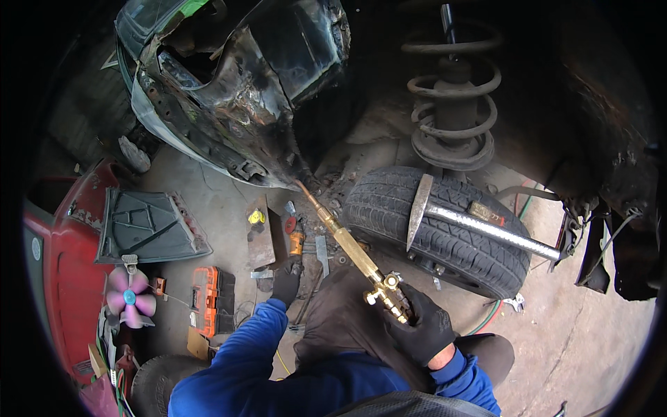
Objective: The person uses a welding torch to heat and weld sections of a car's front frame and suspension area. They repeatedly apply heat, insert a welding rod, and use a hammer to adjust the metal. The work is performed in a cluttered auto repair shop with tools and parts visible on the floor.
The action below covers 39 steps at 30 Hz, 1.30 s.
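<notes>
A brass gas torch (358,254) lies across the middle, its long tip slanting up and left to the charred lower edge of the cut car body panel (257,104). My right hand (422,326), in a black glove, is closed around the torch's valve end. No flame shows at the tip. Lower and to the left, my left hand (285,283), gloved too, reaches down to the floor. Its fingers appear closed on the rear end of an orange hand tool (297,243) with a red and dark head; the exact kind is unclear.
A wheel (445,229) lies at right with a hammer (479,226) on top, below a coil spring (455,104). On the left are an orange-black toolbox (212,299), a pink fan (130,297), a dark panel (149,226) and a red car part (66,278). Hoses (486,320) run behind my right hand.
</notes>
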### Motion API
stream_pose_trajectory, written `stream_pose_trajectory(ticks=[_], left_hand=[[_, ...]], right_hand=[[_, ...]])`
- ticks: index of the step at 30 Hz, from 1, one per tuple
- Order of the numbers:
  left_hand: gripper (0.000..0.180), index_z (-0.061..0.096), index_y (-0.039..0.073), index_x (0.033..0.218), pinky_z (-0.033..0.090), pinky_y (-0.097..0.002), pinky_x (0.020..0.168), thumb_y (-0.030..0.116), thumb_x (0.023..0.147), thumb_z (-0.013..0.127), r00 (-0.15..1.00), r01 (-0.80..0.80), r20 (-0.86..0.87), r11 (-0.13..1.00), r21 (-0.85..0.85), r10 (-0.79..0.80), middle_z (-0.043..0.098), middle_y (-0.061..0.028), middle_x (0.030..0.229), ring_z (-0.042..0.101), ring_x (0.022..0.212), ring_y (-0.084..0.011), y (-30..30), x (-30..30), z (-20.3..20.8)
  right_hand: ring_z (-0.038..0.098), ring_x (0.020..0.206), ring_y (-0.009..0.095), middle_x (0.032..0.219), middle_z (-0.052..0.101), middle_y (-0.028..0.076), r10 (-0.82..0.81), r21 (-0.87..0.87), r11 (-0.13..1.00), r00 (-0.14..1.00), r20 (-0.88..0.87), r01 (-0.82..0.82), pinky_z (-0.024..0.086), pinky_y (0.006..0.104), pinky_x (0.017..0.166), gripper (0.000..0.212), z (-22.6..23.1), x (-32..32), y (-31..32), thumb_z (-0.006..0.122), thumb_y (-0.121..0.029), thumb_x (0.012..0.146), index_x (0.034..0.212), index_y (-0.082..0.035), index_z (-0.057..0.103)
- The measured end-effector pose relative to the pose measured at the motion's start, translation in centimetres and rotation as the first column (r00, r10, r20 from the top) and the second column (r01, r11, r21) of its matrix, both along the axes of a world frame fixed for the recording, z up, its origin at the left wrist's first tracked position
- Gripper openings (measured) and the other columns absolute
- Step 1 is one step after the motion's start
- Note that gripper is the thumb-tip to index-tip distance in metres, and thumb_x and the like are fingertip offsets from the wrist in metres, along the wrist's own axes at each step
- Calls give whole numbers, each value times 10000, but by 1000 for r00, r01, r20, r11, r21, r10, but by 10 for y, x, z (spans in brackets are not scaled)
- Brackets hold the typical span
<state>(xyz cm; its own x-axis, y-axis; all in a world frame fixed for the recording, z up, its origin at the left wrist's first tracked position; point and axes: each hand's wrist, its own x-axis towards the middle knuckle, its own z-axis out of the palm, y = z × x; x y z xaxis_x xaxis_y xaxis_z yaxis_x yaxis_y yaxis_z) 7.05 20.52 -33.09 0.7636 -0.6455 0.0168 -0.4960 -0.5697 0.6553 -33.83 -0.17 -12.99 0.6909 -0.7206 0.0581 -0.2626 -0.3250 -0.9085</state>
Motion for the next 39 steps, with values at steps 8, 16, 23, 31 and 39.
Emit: stream_pose_trajectory(ticks=[8,16,23,31,39], left_hand=[[468,707,-21,1368,587,-360,888,357,1221,474,981,-35,-185,890,-455,-57,772,-96,1018,729,945,-178,-67,-73,110],[787,494,-50,1592,571,-361,1017,619,1187,411,758,6,-414,639,-769,-504,744,-117,1185,722,1088,-195,-106,-160,157],[279,642,30,1280,568,-345,1018,281,1200,550,539,-278,-672,646,-711,-508,707,-90,1192,696,1136,-172,-92,-184,149],[279,621,51,1274,591,-408,979,306,1177,556,493,-512,-777,591,-623,-391,708,-109,1111,714,1055,-224,-68,-149,144],[287,639,54,1292,580,-386,936,317,1189,585,781,-343,-486,381,-859,-392,698,-75,1054,692,982,-198,-67,-64,182]], right_hand=[[802,1110,342,1270,777,243,40,-45,998,997,62,-38,632,417,957,685,-3,-1,-15,894,-247,882,1473,5,657],[759,1183,395,1326,751,238,137,8,990,983,118,-139,610,443,996,627,4,-7,-19,838,-296,940,1475,-21,659],[733,1172,409,1314,727,251,162,-328,925,980,-112,-190,570,497,1032,561,31,1,-1,813,-279,952,1433,-21,680],[501,1442,476,1570,568,243,-550,-854,493,820,-159,165,342,595,1244,604,87,-41,-80,722,-311,1022,1562,-68,600],[647,1125,419,1201,700,222,-510,-816,543,850,-133,198,482,534,1008,497,60,-45,-98,733,-244,1022,1503,-125,693]])
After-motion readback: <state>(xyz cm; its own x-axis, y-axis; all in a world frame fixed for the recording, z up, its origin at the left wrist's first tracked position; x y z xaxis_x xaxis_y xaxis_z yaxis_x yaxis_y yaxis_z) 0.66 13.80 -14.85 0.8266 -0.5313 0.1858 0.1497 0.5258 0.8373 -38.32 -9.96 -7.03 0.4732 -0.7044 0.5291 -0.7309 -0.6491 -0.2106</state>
